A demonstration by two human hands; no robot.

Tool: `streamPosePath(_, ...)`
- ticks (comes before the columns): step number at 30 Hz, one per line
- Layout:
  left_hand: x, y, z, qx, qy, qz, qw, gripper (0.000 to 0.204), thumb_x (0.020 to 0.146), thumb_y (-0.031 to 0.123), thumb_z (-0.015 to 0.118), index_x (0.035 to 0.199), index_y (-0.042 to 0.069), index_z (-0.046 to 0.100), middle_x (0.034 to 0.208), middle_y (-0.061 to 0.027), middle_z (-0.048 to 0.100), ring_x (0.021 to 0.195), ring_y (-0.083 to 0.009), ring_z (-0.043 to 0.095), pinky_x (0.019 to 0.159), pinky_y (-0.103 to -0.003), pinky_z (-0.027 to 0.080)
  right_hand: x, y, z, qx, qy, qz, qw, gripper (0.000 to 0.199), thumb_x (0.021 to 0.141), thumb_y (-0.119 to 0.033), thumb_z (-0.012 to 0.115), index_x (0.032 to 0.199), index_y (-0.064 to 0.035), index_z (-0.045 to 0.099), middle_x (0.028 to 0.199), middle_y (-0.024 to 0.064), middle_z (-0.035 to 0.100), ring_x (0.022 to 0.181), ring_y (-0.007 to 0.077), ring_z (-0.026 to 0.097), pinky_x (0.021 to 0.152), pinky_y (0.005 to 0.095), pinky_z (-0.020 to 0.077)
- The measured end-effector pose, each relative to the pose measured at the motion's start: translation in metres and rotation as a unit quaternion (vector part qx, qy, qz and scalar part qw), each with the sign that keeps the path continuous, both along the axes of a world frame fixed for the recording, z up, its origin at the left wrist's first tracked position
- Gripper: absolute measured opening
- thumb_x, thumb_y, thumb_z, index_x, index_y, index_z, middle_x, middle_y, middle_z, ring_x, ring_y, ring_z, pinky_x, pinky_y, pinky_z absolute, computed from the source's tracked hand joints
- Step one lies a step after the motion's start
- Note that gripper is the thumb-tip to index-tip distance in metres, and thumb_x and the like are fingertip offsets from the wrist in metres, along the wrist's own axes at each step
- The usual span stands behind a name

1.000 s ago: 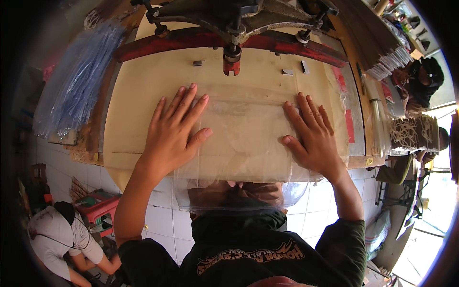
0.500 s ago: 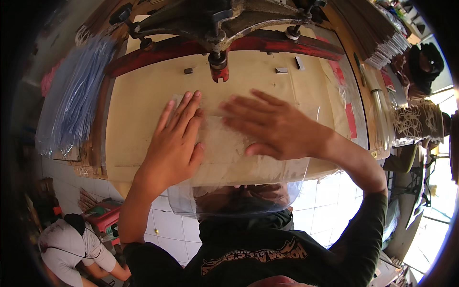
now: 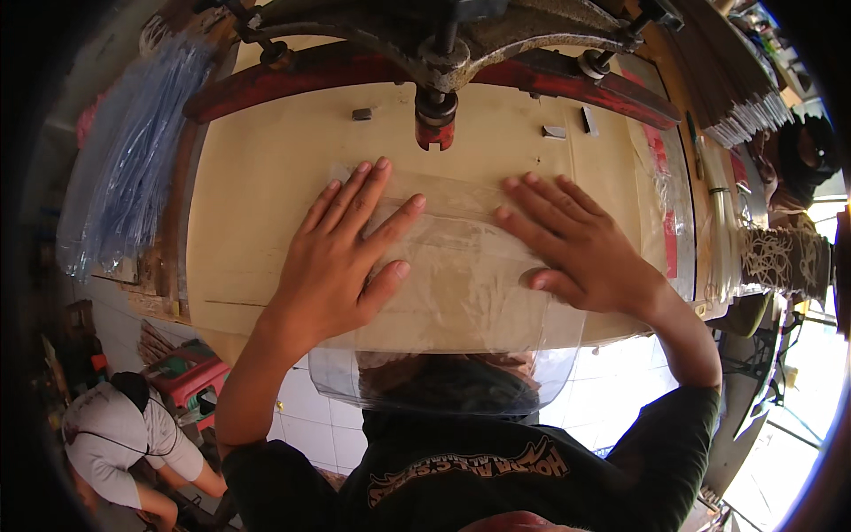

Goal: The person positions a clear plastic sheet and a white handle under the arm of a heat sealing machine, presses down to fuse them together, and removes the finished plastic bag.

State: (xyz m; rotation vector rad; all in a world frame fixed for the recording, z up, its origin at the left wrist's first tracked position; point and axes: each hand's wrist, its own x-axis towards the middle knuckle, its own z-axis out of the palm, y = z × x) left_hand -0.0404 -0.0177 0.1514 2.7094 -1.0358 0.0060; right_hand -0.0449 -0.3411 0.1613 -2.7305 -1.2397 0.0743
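Note:
A clear plastic sheet (image 3: 443, 293) lies on the tan work surface (image 3: 257, 168), its near end hanging over the front edge. My left hand (image 3: 341, 253) rests flat on the sheet's left side, fingers spread. On its right side lies my right hand (image 3: 589, 244), also flat with fingers apart. Neither hand grips anything. Just beyond the sheet's far edge, the red notched tip (image 3: 435, 135) of a press points downward over the surface.
A red metal bar (image 3: 310, 80) and dark press frame (image 3: 532, 35) span the far side. Small metal blocks (image 3: 554, 132) lie beneath. Bluish plastic sheets (image 3: 128, 160) are stacked at left. A co-worker (image 3: 115, 443) bends low at lower left, beside a red stool (image 3: 191, 372).
My right hand has moved right across the sheet and is now still. The fingers of my left hand have spread wider. The view has shifted slightly.

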Motion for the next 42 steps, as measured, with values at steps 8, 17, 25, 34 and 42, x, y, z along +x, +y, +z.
streamPosePath(8, -0.002, -0.004, -0.005, -0.023, 0.008, 0.002, 1.0, 0.057, 0.092, 0.025, 0.051, 0.148, 0.016, 0.044, 0.16, -0.018, 0.026, 0.146, -0.0382, 0.027, 0.119, -0.052, 0.019, -0.008, -0.011, -0.002, 0.118, 0.062, -0.077, 0.988, 0.055, 0.101, -0.037, 0.044, 0.149, -0.0104, 0.039, 0.155, 0.0169, 0.035, 0.145, 0.037, 0.03, 0.119, 0.0527, 0.0218)
streamPosePath(17, 0.009, 0.011, -0.018, -0.26, 0.073, 0.072, 0.96, 0.039, 0.096, 0.017, 0.056, 0.131, -0.001, 0.058, 0.147, -0.0187, 0.046, 0.138, -0.0377, 0.041, 0.112, -0.043, 0.033, -0.009, -0.02, 0.016, 0.141, 0.106, -0.121, 0.977, 0.051, 0.085, -0.008, 0.069, 0.134, -0.0017, 0.055, 0.144, 0.0171, 0.05, 0.133, 0.0351, 0.046, 0.108, 0.0421, 0.04)
streamPosePath(25, 0.006, 0.01, -0.044, -0.137, -0.183, 0.198, 0.953, 0.062, 0.088, 0.032, 0.07, 0.137, 0.003, 0.046, 0.132, -0.0174, 0.056, 0.126, -0.0359, 0.05, 0.11, -0.058, 0.027, -0.008, -0.021, 0.031, 0.1, 0.128, -0.207, 0.965, 0.049, 0.076, -0.019, 0.08, 0.118, -0.0004, 0.064, 0.105, 0.0165, 0.067, 0.091, 0.0298, 0.067, 0.08, 0.0386, 0.0535)
streamPosePath(34, 0.007, 0.015, -0.03, -0.461, 0.11, 0.084, 0.877, 0.036, 0.088, 0.009, 0.073, 0.116, 0.004, 0.053, 0.118, -0.0125, 0.063, 0.108, -0.0201, 0.061, 0.093, -0.035, 0.05, -0.012, -0.025, 0.039, 0.15, 0.316, -0.18, 0.92, 0.026, 0.08, -0.017, 0.076, 0.097, 0.0013, 0.07, 0.085, 0.0089, 0.07, 0.083, 0.0175, 0.066, 0.073, 0.0312, 0.0505)
streamPosePath(42, -0.015, 0.032, 0.013, -0.618, 0.272, 0.087, 0.732, 0.027, 0.089, 0.017, 0.075, 0.108, 0.004, 0.062, 0.098, -0.0052, 0.069, 0.091, -0.013, 0.067, 0.085, -0.032, 0.057, -0.043, -0.028, 0.068, 0.257, 0.315, -0.212, 0.889, 0.025, 0.083, -0.016, 0.077, 0.1, 0.0011, 0.072, 0.084, 0.0058, 0.072, 0.076, 0.0108, 0.066, 0.067, 0.0263, 0.0517)
